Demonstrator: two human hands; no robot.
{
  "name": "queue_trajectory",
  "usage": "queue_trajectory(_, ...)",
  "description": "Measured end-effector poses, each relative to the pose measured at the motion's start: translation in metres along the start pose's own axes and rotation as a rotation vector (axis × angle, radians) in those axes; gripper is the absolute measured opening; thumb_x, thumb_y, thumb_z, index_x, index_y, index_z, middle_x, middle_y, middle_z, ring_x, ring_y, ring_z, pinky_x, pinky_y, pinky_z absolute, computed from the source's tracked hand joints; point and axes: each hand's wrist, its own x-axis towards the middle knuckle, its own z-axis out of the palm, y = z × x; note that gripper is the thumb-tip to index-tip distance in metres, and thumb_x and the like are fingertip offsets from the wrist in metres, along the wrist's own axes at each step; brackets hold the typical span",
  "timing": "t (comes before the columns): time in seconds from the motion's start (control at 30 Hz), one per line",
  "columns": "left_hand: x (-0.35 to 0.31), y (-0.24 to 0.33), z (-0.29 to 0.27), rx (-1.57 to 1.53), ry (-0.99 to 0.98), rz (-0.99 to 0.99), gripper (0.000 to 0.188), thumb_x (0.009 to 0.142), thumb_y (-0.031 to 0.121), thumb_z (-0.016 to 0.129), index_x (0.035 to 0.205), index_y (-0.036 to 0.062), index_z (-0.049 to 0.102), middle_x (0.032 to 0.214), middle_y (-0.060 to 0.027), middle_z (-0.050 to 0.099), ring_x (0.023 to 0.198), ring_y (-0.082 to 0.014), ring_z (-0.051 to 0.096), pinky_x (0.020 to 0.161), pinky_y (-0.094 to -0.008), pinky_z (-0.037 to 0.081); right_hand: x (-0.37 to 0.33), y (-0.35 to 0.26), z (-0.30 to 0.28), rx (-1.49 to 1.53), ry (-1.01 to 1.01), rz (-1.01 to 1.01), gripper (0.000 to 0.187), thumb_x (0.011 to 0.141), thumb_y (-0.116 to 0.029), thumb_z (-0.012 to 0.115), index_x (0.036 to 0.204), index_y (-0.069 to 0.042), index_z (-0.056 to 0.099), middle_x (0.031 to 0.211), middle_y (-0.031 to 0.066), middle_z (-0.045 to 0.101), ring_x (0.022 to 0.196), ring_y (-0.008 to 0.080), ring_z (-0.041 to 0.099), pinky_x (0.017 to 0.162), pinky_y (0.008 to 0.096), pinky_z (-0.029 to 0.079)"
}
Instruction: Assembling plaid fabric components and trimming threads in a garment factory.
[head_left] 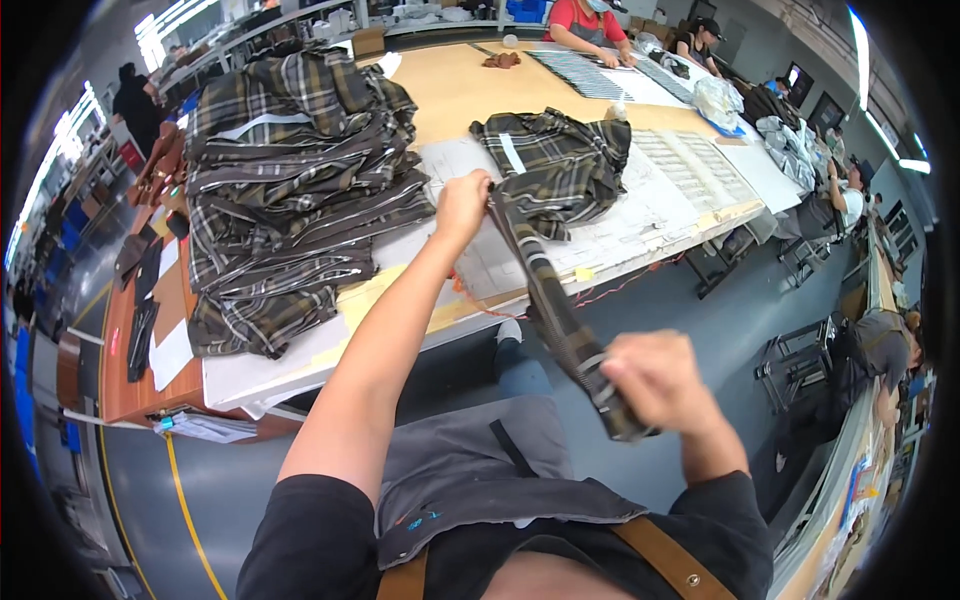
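Between my two hands a long, narrow folded piece of dark plaid cloth (548, 290) is stretched on a slant, past the front edge of the table. My left hand (465, 205) is closed on its far end, above the tabletop. My right hand (655, 375) grips the near end, low on the right, and is a little blurred. Just beyond my left hand lies a loose plaid garment (565, 165) with a white strip (512, 153) on it. A tall stack of matching plaid garments (300, 190) rises on the left side of the table.
The work table (440, 120) has a tan far part and a paper-covered near edge. An orange cord (610, 288) hangs along the front. Across the table a person in red (590, 30) handles striped pieces (585, 75). Brown cloth pieces (160, 165) lie left of the stack.
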Motion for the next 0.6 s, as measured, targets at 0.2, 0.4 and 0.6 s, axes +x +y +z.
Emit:
queue_trajectory(0.2, 0.012, 0.007, 0.012, 0.242, -0.041, -0.004, 0.018, 0.084, 0.018, 0.055, 0.095, 0.0085, 0.066, 0.075, -0.0157, 0.064, 0.070, -0.0316, 0.063, 0.064, -0.0358, 0.049, -0.023, -0.002, 0.035, 0.008, 0.195, 0.134, 0.004, 0.078, 0.002, 0.058, 0.074, 0.002, 0.057, 0.058, 0.0107, 0.051, 0.046, 0.0258, 0.051, 0.042, 0.0326, 0.038)
queue_trajectory(0.4, 0.014, 0.001, 0.021, -0.474, 0.004, -0.144, 0.013, 0.083, 0.006, 0.057, 0.090, 0.0006, 0.066, 0.064, -0.0134, 0.063, 0.057, -0.0156, 0.063, 0.055, -0.0264, 0.049, -0.044, 0.004, 0.034, 0.054, 0.388, 0.294, 0.010, 0.077, 0.003, 0.055, 0.068, 0.001, 0.056, 0.055, 0.0102, 0.049, 0.043, 0.0238, 0.047, 0.042, 0.0311, 0.036)
queue_trajectory(0.6, 0.027, -0.059, -0.013, -0.331, 0.031, -0.304, 0.033, 0.080, 0.002, 0.058, 0.114, 0.0004, 0.056, 0.060, -0.0118, 0.062, 0.055, -0.0129, 0.061, 0.051, -0.0278, 0.049, -0.070, -0.012, 0.047, 0.022, 0.528, 0.167, 0.013, 0.076, 0.001, 0.054, 0.063, 0.001, 0.050, 0.051, 0.0096, 0.044, 0.040, 0.0235, 0.043, 0.041, 0.0321, 0.034)
